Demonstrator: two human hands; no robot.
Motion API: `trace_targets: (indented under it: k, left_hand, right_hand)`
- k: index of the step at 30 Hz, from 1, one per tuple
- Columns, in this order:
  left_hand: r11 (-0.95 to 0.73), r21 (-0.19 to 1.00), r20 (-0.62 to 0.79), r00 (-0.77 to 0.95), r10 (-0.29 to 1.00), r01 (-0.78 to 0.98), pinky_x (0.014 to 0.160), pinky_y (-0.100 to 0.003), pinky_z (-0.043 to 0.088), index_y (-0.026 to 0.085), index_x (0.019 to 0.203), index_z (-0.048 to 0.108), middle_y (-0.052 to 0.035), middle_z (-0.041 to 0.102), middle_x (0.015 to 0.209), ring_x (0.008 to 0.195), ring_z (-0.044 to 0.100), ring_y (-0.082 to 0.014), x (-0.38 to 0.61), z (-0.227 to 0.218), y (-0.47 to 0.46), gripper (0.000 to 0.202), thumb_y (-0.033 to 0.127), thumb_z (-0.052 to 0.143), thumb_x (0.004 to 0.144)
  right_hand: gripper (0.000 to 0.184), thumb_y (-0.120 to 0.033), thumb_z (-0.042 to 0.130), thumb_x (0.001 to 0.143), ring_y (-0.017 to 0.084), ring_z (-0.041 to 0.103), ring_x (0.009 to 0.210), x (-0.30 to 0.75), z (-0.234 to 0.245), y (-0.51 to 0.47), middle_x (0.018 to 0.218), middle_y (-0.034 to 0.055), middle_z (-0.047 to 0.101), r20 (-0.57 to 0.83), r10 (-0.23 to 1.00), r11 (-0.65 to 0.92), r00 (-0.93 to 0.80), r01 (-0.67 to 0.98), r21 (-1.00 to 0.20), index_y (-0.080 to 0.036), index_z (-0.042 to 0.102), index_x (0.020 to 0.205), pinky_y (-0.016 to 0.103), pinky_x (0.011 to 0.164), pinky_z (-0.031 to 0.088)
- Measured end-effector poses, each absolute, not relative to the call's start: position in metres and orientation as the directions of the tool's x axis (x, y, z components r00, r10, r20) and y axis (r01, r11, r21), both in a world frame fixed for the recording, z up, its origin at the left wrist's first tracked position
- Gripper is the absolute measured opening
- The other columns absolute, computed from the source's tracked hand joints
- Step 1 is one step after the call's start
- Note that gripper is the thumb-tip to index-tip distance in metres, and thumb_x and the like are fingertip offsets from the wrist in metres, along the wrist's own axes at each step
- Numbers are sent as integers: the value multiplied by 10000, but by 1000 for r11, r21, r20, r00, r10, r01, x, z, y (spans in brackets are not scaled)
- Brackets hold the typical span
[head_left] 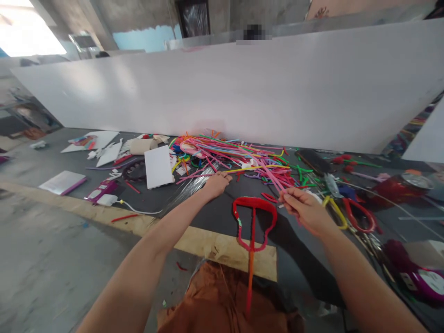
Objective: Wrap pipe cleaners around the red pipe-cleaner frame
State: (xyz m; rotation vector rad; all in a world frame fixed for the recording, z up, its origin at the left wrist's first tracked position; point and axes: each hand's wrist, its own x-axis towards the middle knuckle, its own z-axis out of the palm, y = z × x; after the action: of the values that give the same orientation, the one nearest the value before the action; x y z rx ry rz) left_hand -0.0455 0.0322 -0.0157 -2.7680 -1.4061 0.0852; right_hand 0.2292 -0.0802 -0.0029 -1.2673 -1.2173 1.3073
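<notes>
My left hand (217, 183) reaches forward and rests on the dark table at the near edge of a heap of coloured pipe cleaners (236, 157), its fingers curled down onto a yellow strand. My right hand (305, 210) is closed in a pinch on a pink pipe cleaner (268, 178) that runs up and left into the heap. Between the hands lies a red pipe-cleaner heart shape (255, 222) on an orange stem.
A white board wall (243, 92) stands behind the table. White cards (158, 166), paper scraps and a purple-edged booklet (62, 181) lie at the left. Red scissors (359, 215), yellow loops and a dark red spool sit at the right. A wooden strip (215, 245) edges the table.
</notes>
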Motion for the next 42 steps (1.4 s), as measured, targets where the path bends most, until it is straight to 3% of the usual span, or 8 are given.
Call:
trace_targets:
  k: [4,11,15,20,23,28,34,42]
  left_hand:
    - [-658,-83,-103,651,752,748,797,-276,444,185,1009,570,-71,574,1129,1004,553,-176,-50,-15,33,267,62,398,846]
    - [-715,-108,-164,696,698,691,773,-288,435,168,1056,538,-92,593,1073,960,568,-186,-94,1,22,260,96,369,871]
    - [-696,-110,-173,676,716,709,798,-271,425,198,1036,559,-52,623,984,937,574,-170,-114,7,18,221,175,389,896]
    - [-606,-157,-111,596,795,780,771,-303,431,205,1205,493,-97,552,1137,1011,544,-210,-91,0,20,342,161,362,892]
    - [-592,-181,-110,582,806,785,715,-305,435,187,1151,527,-117,523,1164,966,553,-219,-72,-3,27,349,104,347,864]
    - [-667,-197,-162,647,745,718,726,-284,436,184,1029,562,-93,563,1110,972,556,-202,-74,1,35,267,126,347,882]
    - [-682,-249,-189,656,731,688,776,-296,438,178,1095,525,-92,583,1100,957,579,-197,-102,27,27,303,95,326,883]
    - [-672,-354,-178,658,732,651,894,-354,414,156,1155,535,-132,580,1128,1057,536,-246,-157,57,-2,407,49,341,815]
  right_hand:
    - [296,-460,645,751,58,406,516,226,-6,-88,751,2,577,-126,986,-125,-112,22,-992,-187,615,863,186,421,282]
    - [368,-503,714,660,74,450,546,242,-6,-100,727,4,585,-161,987,-162,-30,-31,-986,-196,629,843,182,439,325]
    - [437,-559,689,655,82,460,533,253,-11,-102,732,18,598,-208,977,-211,42,75,-975,-200,645,902,189,431,338]
    - [377,-530,600,743,111,505,545,261,-11,-103,749,36,631,-88,994,-106,71,309,-945,-198,653,913,229,477,405]
    - [294,-449,547,790,161,571,597,270,-10,-109,725,35,656,19,998,-22,66,573,-819,-207,652,920,272,548,447]
    - [240,-335,466,835,238,628,777,290,-21,-126,853,75,688,167,986,70,10,882,-465,-200,647,916,353,696,468]
    - [271,-307,461,874,268,591,975,274,-30,-116,1018,112,665,187,974,162,-125,967,-196,-164,618,1042,387,842,442]
    - [184,-244,451,881,217,627,748,250,-26,-89,846,103,667,66,997,43,-38,996,-77,-170,619,869,291,592,384]
